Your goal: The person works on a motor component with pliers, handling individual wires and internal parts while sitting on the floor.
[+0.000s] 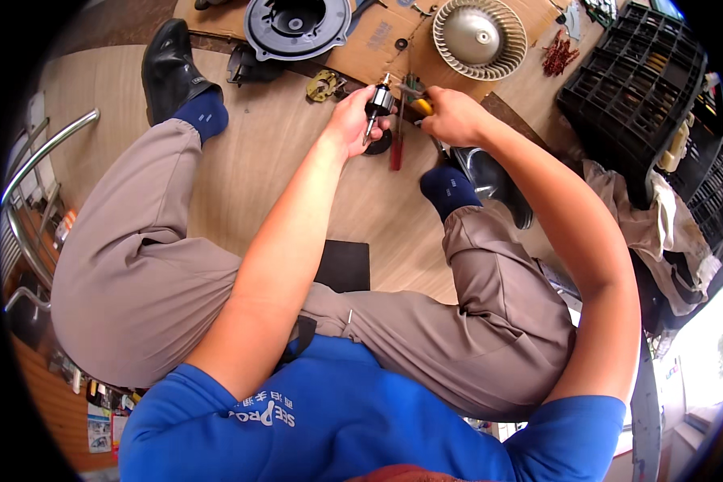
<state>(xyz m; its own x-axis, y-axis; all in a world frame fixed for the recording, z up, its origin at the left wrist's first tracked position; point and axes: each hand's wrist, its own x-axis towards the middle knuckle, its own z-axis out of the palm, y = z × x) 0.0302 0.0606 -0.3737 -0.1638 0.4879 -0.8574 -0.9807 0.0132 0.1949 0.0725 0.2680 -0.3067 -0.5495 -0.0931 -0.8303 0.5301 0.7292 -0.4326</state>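
Observation:
My left hand (pixel 347 120) holds a small motor rotor (pixel 377 103) with a steel shaft pointing down, over the wooden floor. My right hand (pixel 451 116) grips pliers with a yellow handle (pixel 420 104), their jaws at the top of the rotor. Both hands meet between my knees. A red-handled screwdriver (pixel 396 149) lies on the floor just below the hands, beside a small black round part (pixel 377 146).
A flattened cardboard sheet (pixel 377 44) at the top carries a black round fan housing (pixel 297 26) and a beige blower wheel (pixel 479 36). Black plastic crates (pixel 635 88) stand at the right, with cloth beneath. My black shoes (pixel 167 68) rest on the floor. Metal chair legs (pixel 40 161) are at the left.

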